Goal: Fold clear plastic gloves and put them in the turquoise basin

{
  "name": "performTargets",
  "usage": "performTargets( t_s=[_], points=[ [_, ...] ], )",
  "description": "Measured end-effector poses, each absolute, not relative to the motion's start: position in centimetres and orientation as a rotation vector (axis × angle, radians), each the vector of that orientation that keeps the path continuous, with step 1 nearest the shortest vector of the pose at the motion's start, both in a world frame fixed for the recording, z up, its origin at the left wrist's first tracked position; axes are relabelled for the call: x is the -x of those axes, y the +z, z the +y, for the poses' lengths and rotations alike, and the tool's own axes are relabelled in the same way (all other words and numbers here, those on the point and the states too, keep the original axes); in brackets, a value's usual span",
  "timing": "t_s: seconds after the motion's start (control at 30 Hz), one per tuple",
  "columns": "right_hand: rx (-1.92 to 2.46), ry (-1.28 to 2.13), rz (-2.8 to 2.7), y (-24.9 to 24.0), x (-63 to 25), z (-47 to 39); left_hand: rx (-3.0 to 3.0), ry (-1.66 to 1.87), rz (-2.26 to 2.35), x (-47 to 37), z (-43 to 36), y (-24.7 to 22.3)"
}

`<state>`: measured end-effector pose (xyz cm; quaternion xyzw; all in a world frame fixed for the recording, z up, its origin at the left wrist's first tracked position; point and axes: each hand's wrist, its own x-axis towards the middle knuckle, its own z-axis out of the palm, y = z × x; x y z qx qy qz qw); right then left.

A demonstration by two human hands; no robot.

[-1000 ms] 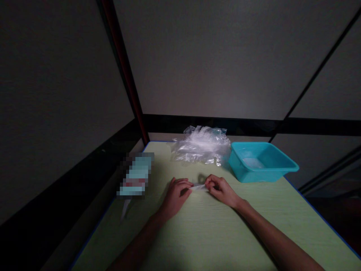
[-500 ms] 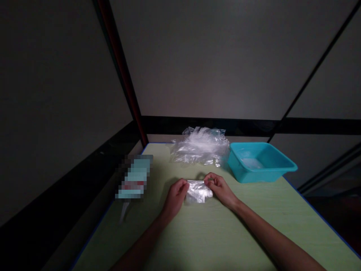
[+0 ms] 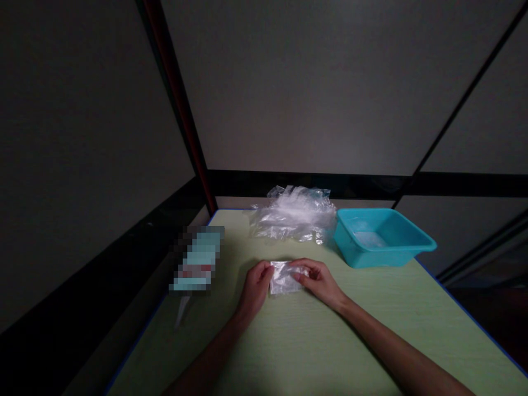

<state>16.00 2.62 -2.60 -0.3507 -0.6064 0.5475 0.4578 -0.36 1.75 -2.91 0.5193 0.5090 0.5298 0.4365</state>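
A small clear plastic bag (image 3: 282, 279), folded into a rough rectangle, is held just over the table between my two hands. My left hand (image 3: 256, 283) pinches its left edge between thumb and fingers. On the other side my right hand (image 3: 319, 279) grips the bag, thumb on the near face and fingers along the top edge. Part of the bag's right side is hidden by the right fingers. Beyond my hands lies a heap of crumpled clear plastic bags (image 3: 295, 214) at the table's far edge.
A turquoise plastic basin (image 3: 377, 257) stands at the back right, with something whitish and clear inside. At the left edge lies a blurred-out pale green item (image 3: 198, 258) with a whitish strip (image 3: 181, 311) below it. Walls border the green table (image 3: 289, 346) behind and left.
My right hand has shifted inward over the bag, its thumb now lying on the face. The bag looks more compact and even-edged. My left hand keeps nearly the same place.
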Motion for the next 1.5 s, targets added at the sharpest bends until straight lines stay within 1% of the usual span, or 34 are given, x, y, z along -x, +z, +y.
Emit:
performTargets(
  t_s=[0.3,0.47,0.6,0.77,0.9,1.13,1.33,1.5],
  points=[
    [0.931,1.257,-1.577,-2.68,-15.53,2.34,-1.247,1.308,1.223,0.39,1.60,-3.04],
    [0.953,1.252,-1.526,-2.88,-15.64,2.60,-1.222,1.331,1.174,0.37,1.53,-2.86],
    [0.978,1.283,-1.477,-3.00,-15.97,2.95,-1.213,1.323,1.112,0.53,1.40,-2.36],
    [0.970,1.348,-1.455,-2.89,-16.19,3.10,-1.248,1.225,1.003,0.89,1.38,-2.42],
    [0.944,1.415,-1.470,-2.87,-16.24,3.06,-1.225,1.144,1.045,0.97,1.36,-2.85],
    [0.929,1.396,-1.512,-2.80,-16.28,2.95,-1.179,1.094,1.102,0.98,1.04,-2.38],
    [0.938,1.453,-1.468,-3.01,-16.27,3.01,-1.167,1.063,1.121,1.02,0.82,-2.21],
    [0.951,1.418,-1.459,-3.03,-16.18,2.95,-1.168,1.064,1.122,1.01,0.73,-2.31]
  ],
)
